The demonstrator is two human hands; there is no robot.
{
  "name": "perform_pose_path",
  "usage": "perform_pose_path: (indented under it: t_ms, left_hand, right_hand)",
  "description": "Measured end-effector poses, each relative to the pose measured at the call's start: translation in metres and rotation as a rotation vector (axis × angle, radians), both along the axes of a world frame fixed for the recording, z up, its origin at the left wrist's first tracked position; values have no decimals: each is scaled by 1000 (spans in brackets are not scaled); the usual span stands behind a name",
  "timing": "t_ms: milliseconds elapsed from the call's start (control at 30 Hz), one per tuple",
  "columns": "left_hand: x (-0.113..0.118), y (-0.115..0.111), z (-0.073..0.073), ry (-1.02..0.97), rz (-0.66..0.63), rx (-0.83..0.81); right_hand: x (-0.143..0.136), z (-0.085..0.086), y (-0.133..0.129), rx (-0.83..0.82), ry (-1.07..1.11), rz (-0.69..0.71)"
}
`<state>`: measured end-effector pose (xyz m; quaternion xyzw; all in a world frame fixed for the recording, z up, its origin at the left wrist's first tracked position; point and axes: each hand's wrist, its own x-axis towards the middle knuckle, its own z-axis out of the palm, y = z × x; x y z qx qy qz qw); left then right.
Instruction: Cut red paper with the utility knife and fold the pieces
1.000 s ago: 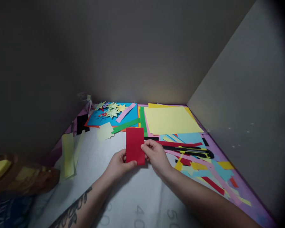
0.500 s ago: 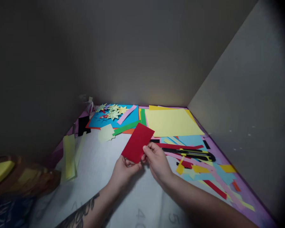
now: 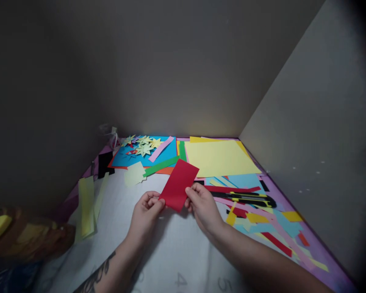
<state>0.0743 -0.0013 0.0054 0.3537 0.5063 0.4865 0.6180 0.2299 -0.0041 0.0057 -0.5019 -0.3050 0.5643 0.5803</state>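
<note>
A red rectangle of paper (image 3: 179, 183) is held up over the white sheet, tilted, its lower end slightly bent. My left hand (image 3: 146, 213) pinches its lower left corner between thumb and fingers. On the right edge, my right hand (image 3: 203, 205) grips the paper with thumb and fingertips. Just right of that hand lies a black and yellow cutter knife (image 3: 250, 198), its front end close to my knuckles. Behind the red paper are a green strip (image 3: 161, 166) and a pale yellow cut piece (image 3: 135, 174).
Paper stars (image 3: 144, 149) rest on blue paper (image 3: 167, 156) at the back left. Beside them is a large yellow sheet (image 3: 222, 158). Coloured scraps (image 3: 280, 240) cover the right side; pale strips (image 3: 87, 207) lie left. Walls rise behind and at right.
My left hand has shifted left and down along the paper, from its bottom edge to the lower left corner. The lower end of the paper now bends a little.
</note>
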Motion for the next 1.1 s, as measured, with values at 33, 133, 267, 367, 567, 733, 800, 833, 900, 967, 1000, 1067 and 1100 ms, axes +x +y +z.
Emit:
perform_pose_path:
  t_ms: [33,133,267,367,567,733,800,833,900,967,1000,1067,1100]
  left_hand:
    - [0,1,1,2,-10,-1]
    - [-1,2,3,13,-31,-39]
    - [-4,7,6,53,23,-55]
    - [-8,9,12,-11,-16,-101]
    - [-16,8,28,-259,-239,-244]
    - [-20,8,30,-153,-284,-70]
    - [-21,8,29,-120,-291,-19]
    - [-22,8,28,-94,-303,3]
    - [-24,7,27,-16,-334,55]
    - [-26,7,26,72,-346,95]
    - [-26,7,25,101,-341,104]
    - [-25,7,25,120,-316,104]
    - [-24,7,25,117,-301,101]
  right_hand:
    - [0,0,0,-1,2,2]
    - [2,-1,3,5,5,0]
    - [8,2,4,45,-74,-17]
    - [18,6,0,254,-375,-25]
    - [38,1,-7,1098,-1137,268]
    - [44,-9,-3,1104,-1166,268]
    - [45,-9,-2,1098,-1126,251]
    - [45,-8,-2,1104,-1109,242]
    - [46,-5,-1,1117,-1078,223]
    - [45,-3,-1,1100,-1039,202]
    - [43,-2,-1,1077,-1013,192]
    - [40,-1,-1,1008,-955,170]
    - [38,-1,-1,968,-927,159]
